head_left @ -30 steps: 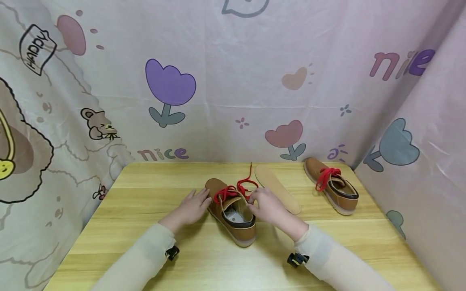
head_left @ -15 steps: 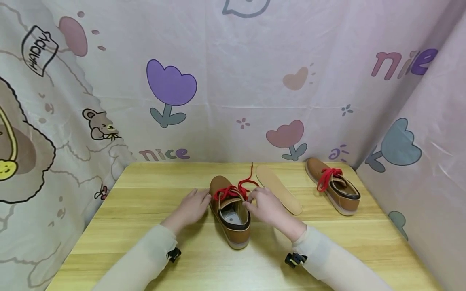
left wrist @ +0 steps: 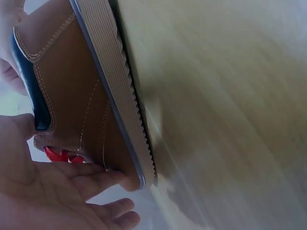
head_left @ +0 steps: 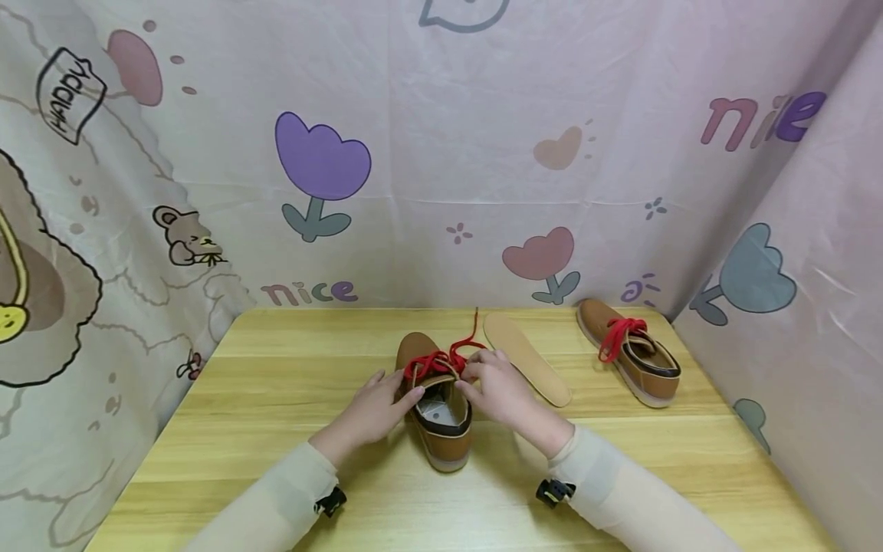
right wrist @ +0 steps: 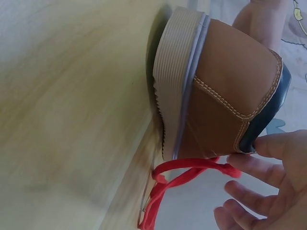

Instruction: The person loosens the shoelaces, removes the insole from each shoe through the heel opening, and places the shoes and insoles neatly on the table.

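Note:
A brown leather shoe (head_left: 441, 446) with red laces (head_left: 429, 363) stands on the table, toe away from me, its dark-edged opening showing a pale inside. My left hand (head_left: 372, 406) holds its left side, the thumb over the collar and the index finger along the outer side in the left wrist view. On the other side, my right hand (head_left: 500, 387) pinches the edge by the eyelets between thumb and index finger, its other fingers loosely bent. A loose lace end (right wrist: 168, 179) trails off the shoe beside the right fingers.
To the right of the shoe lies a flat tan insole (head_left: 527, 360). A matching brown shoe (head_left: 638, 368) with tied red laces stands near the table's far right corner. Printed curtains (head_left: 428, 153) enclose the wooden table (head_left: 276, 383) at the back and sides.
The shoe has turned slightly, its heel shifting left and toe right. My left hand has come from beside the toe onto the collar; my right hand has shifted slightly left with the edge.

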`<state>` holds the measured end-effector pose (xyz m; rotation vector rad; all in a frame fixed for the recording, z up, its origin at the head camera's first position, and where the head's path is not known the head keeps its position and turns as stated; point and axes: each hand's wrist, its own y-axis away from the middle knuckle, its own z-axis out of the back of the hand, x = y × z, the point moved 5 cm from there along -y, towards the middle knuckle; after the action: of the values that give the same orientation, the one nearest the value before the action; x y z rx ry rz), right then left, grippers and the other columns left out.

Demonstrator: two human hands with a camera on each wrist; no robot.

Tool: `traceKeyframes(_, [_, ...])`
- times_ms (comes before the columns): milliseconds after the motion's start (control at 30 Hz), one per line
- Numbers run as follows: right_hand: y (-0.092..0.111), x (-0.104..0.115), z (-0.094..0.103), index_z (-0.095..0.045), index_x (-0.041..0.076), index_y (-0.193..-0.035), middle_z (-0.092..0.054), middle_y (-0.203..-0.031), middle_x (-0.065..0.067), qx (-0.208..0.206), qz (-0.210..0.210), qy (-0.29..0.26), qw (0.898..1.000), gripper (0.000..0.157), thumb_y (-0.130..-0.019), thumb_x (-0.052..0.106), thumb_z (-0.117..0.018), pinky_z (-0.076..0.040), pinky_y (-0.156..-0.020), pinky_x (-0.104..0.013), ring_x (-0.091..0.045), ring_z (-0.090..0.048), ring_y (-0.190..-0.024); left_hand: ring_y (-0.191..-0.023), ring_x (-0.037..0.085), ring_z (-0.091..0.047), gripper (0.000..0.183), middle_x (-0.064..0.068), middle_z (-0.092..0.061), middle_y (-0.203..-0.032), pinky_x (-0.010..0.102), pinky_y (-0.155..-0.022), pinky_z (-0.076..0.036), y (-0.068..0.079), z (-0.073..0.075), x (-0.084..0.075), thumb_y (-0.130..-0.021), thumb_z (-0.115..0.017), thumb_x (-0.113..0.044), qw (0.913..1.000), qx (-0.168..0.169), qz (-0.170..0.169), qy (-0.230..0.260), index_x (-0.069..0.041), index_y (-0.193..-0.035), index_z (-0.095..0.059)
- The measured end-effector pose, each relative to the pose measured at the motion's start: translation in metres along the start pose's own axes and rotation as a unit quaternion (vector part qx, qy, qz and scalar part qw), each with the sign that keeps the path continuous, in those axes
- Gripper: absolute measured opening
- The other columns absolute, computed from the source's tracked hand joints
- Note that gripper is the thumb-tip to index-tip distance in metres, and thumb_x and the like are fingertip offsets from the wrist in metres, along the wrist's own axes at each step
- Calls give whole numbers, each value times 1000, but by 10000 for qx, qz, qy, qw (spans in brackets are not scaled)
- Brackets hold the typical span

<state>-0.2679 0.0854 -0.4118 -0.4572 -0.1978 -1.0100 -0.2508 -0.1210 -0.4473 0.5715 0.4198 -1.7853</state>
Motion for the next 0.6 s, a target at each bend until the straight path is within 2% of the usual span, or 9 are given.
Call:
traceKeyframes(167, [0,3,-1,-75,16,-86,-64,-113,-6,-91,-2,21,10000,14,-92,28,-74,-49,-85,-42,-29,-52,-102,-146,50,-19,73,18,-40,-155,68,-115,-16,-6,1,8,-105,-38,-55,9998,186,7,121,-2,-154,-37])
traceKeyframes(300, [0,6,-2,-74,18,-85,-64,-116,-7,-181,-5,114,9998,14,-92,30,-74,-49,-84,-42,-29,-52,-102,-147,49,-18,71,18,-40,-155,67,-115,-16,-10,3,13,-106,-37,-53,9994,257,-39,207,0,-153,-38])
traceKeyframes(600, [-2,14,-5,-69,21,-75,-64,-121,-14,-414,143,142,9989,20,-90,32,-76,-46,-90,-49,-37,-52,-106,-146,49,-21,63,20,-47,-150,65,-116,-17,-16,8,18,-108,-37,-46,9995,146,-143,257,2,-148,-45])
